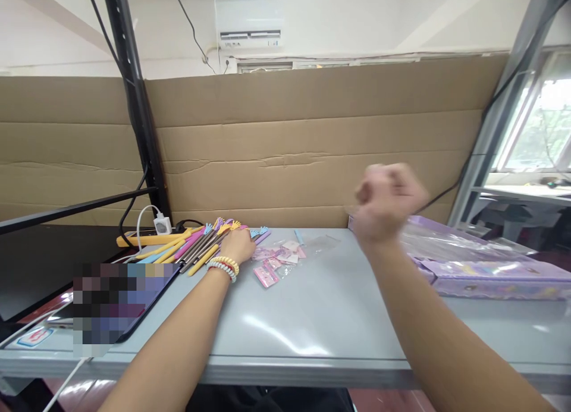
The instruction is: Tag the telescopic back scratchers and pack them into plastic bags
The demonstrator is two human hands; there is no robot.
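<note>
My left hand [238,245], with beaded bracelets at the wrist, rests at the right end of a pile of colourful pens [191,247] whose tops are shaped like little hands. Its fingers point away and are mostly hidden, so their grip does not show. Raised above the right side of the table, my right hand [388,201] is curled into a fist and blurred by motion. Whatever may be inside that fist is hidden. Just right of my left hand lie small pink packets [267,272] and clear plastic bags [312,245].
A purple patterned box [495,278] under clear plastic lies on the right of the grey table [330,317]. On the left are a tablet [151,302], a white charger [162,223] and cables. A cardboard wall [312,138] closes off the back between metal posts.
</note>
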